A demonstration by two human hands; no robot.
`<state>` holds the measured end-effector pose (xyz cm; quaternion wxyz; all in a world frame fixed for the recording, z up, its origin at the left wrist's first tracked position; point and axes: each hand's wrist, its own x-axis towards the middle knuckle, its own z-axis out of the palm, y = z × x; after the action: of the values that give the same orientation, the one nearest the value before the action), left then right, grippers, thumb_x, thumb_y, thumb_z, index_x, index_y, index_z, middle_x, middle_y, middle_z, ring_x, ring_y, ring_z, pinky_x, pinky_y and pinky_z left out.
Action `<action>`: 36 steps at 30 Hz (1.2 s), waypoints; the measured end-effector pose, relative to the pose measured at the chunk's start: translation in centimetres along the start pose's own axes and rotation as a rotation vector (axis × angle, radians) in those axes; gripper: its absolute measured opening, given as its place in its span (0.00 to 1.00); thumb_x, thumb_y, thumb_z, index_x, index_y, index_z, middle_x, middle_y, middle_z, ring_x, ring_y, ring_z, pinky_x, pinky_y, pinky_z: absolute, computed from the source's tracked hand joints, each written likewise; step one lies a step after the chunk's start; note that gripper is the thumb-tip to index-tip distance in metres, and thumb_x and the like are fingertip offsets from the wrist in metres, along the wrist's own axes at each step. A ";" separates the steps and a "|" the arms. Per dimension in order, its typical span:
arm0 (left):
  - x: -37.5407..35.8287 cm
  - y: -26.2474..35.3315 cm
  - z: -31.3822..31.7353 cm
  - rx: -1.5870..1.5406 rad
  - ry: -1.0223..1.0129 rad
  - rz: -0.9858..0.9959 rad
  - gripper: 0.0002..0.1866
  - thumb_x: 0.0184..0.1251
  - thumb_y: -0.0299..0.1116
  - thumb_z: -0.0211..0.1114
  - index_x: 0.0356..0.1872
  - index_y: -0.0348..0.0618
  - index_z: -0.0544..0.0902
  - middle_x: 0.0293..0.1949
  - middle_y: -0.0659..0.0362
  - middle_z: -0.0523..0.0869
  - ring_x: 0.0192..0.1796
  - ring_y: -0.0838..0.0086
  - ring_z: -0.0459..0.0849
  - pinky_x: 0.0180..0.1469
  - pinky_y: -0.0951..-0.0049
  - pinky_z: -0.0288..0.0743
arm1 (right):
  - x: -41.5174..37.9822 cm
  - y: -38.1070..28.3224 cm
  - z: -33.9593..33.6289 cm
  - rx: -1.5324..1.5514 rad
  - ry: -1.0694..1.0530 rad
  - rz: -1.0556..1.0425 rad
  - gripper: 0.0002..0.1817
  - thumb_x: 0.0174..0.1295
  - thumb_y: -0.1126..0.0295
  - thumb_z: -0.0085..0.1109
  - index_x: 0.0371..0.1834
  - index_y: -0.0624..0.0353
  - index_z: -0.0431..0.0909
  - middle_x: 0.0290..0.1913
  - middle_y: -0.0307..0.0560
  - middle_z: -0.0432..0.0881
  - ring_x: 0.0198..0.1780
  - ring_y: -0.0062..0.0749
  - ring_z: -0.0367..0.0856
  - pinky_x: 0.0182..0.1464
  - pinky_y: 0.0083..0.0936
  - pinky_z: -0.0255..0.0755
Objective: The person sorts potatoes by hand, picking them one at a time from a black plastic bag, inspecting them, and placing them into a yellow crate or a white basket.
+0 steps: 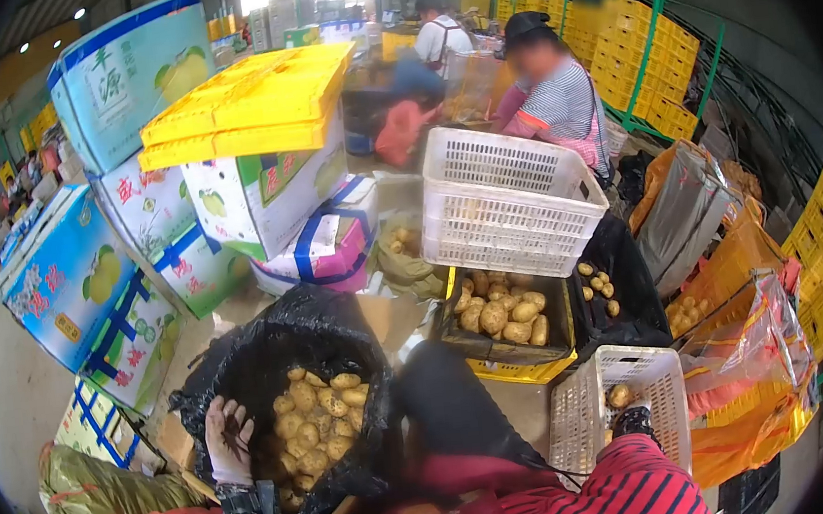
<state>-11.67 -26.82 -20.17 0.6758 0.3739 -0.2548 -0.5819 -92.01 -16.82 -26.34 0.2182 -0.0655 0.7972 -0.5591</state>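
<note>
My left hand (230,435), in a pale glove with dark smudges, is at the left rim of a black plastic bag (313,318) that holds several potatoes (313,420). Its fingers are spread and nothing is in them. On the right, my right hand (633,421), in a dark patterned glove, reaches down into a white slatted crate (670,386). A single potato (620,395) lies just above that hand; whether they touch is unclear, and the fingers are mostly hidden.
A black crate (557,307) of potatoes stands ahead, with a large white crate (518,227) behind it. Fruit cartons (258,207) topped by yellow crates (238,100) rise at left. A co-worker (553,85) sits beyond. Orange bags (753,403) stand at right.
</note>
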 end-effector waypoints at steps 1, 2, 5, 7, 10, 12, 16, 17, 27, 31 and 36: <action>0.0 0.2 0.3 0.014 0.002 0.022 0.22 0.76 0.46 0.53 0.65 0.48 0.71 0.53 0.60 0.82 0.51 0.73 0.83 0.45 0.75 0.83 | -0.2 -1.1 0.6 -0.002 -0.042 -0.027 0.29 0.60 0.59 0.60 0.65 0.50 0.68 0.53 0.39 0.79 0.53 0.27 0.77 0.49 0.26 0.74; -0.4 0.8 0.9 0.025 0.020 0.042 0.23 0.76 0.46 0.53 0.65 0.47 0.71 0.54 0.60 0.81 0.52 0.73 0.83 0.47 0.75 0.83 | -0.7 -2.8 1.5 0.003 -0.096 -0.061 0.29 0.61 0.60 0.60 0.66 0.50 0.67 0.53 0.40 0.79 0.53 0.27 0.77 0.50 0.26 0.73; -0.8 2.4 2.2 0.039 0.104 0.073 0.24 0.76 0.45 0.53 0.67 0.47 0.70 0.57 0.57 0.80 0.55 0.73 0.81 0.53 0.72 0.80 | -3.9 -10.0 6.3 0.042 -0.362 -0.192 0.29 0.62 0.63 0.58 0.68 0.51 0.65 0.54 0.40 0.78 0.55 0.27 0.76 0.52 0.25 0.72; -1.0 3.1 1.9 -0.028 0.070 0.121 0.23 0.77 0.43 0.53 0.67 0.46 0.69 0.59 0.57 0.79 0.55 0.72 0.81 0.55 0.72 0.79 | -8.5 -15.1 11.6 0.023 -0.610 -0.259 0.30 0.63 0.65 0.57 0.70 0.52 0.64 0.55 0.41 0.78 0.56 0.26 0.76 0.53 0.25 0.71; -0.1 3.2 -0.3 -0.133 0.039 0.177 0.24 0.77 0.43 0.52 0.68 0.44 0.69 0.58 0.56 0.79 0.58 0.69 0.80 0.57 0.69 0.77 | -17.9 -20.2 20.9 -0.079 -0.989 -0.320 0.30 0.65 0.68 0.55 0.72 0.53 0.62 0.56 0.41 0.77 0.58 0.26 0.75 0.55 0.24 0.70; 0.4 3.8 -0.7 -0.137 0.050 0.202 0.24 0.76 0.44 0.53 0.67 0.43 0.69 0.58 0.56 0.79 0.59 0.67 0.80 0.58 0.67 0.76 | -25.1 -21.5 27.2 -0.260 -1.222 -0.390 0.31 0.66 0.70 0.54 0.74 0.54 0.61 0.57 0.42 0.77 0.60 0.25 0.74 0.56 0.24 0.69; 0.8 4.5 -0.4 -0.248 0.060 0.244 0.24 0.76 0.42 0.52 0.67 0.41 0.68 0.58 0.53 0.79 0.59 0.64 0.80 0.59 0.65 0.76 | -36.0 -17.9 39.9 -0.811 -1.762 -0.985 0.41 0.63 0.63 0.63 0.77 0.58 0.52 0.77 0.54 0.54 0.79 0.38 0.44 0.77 0.31 0.40; 0.7 5.0 0.1 -0.261 0.071 0.257 0.24 0.77 0.41 0.52 0.67 0.39 0.68 0.58 0.51 0.79 0.59 0.63 0.80 0.59 0.64 0.76 | -39.8 -16.5 41.2 -0.917 -1.861 -0.961 0.41 0.63 0.60 0.63 0.77 0.59 0.52 0.76 0.56 0.56 0.79 0.39 0.48 0.76 0.32 0.44; 0.5 7.4 1.2 -0.349 0.139 0.279 0.29 0.75 0.43 0.51 0.69 0.35 0.64 0.63 0.45 0.75 0.62 0.58 0.78 0.61 0.61 0.75 | -53.7 11.2 52.4 -1.916 -1.804 -1.523 0.37 0.50 0.67 0.68 0.67 0.53 0.69 0.59 0.58 0.78 0.60 0.49 0.77 0.61 0.35 0.73; 0.6 7.7 1.5 -0.304 0.162 0.288 0.30 0.75 0.45 0.51 0.70 0.35 0.63 0.63 0.45 0.75 0.62 0.57 0.77 0.62 0.59 0.74 | -52.2 15.8 52.8 -1.938 -1.570 -1.574 0.40 0.53 0.65 0.68 0.71 0.49 0.63 0.68 0.54 0.68 0.64 0.49 0.74 0.66 0.40 0.69; 0.6 7.5 1.2 -0.367 0.212 0.206 0.26 0.74 0.43 0.53 0.66 0.38 0.69 0.59 0.50 0.79 0.60 0.62 0.79 0.60 0.63 0.75 | -50.7 13.4 54.4 -1.663 -1.803 -1.151 0.45 0.44 0.65 0.76 0.69 0.50 0.64 0.65 0.58 0.70 0.58 0.47 0.78 0.61 0.36 0.74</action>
<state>-8.01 -27.30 -13.56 0.8113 0.2758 -0.1089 -0.5039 -21.78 -41.19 -39.96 0.2937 -0.8390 0.3372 0.3100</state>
